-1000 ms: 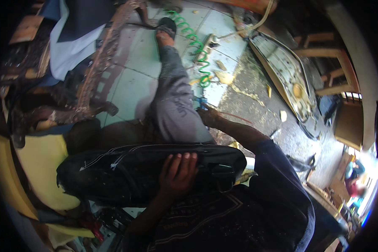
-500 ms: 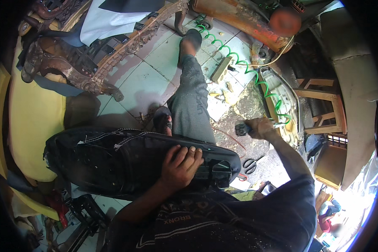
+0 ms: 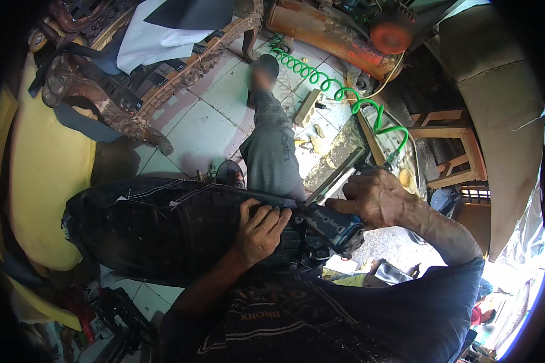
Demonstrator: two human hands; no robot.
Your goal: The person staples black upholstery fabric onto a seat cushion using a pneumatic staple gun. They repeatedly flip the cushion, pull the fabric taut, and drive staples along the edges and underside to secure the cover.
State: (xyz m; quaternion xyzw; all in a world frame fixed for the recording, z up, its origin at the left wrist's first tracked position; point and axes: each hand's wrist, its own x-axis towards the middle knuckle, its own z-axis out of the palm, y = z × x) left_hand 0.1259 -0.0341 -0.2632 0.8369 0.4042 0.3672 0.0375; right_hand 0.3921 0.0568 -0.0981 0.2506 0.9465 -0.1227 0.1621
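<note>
Across my lap lies a long black motorcycle seat (image 3: 133, 236), underside up, with white stitching lines on its dark cover. My left hand (image 3: 261, 233) is closed over the seat's far edge, fingertips curled on the cover. My right hand (image 3: 378, 196) is wrapped round the handle of a pneumatic staple gun (image 3: 335, 228). The gun's blue and black head is at the seat's right end, just right of my left hand. I cannot tell whether its nose touches the seat. A green coiled air hose (image 3: 378, 115) runs from the gun to the back.
A rusty air compressor tank (image 3: 327, 33) stands at the back. Carved wooden furniture (image 3: 145, 109) and yellow foam (image 3: 48, 181) are at the left. A power strip (image 3: 307, 107) lies on the tiles. Wooden stool frames (image 3: 448, 145) stand at the right. Another person sits far right.
My right hand has brought the staple gun from over the floor at the right to the seat's right end. The hose has shifted with it. My left hand stays on the seat edge.
</note>
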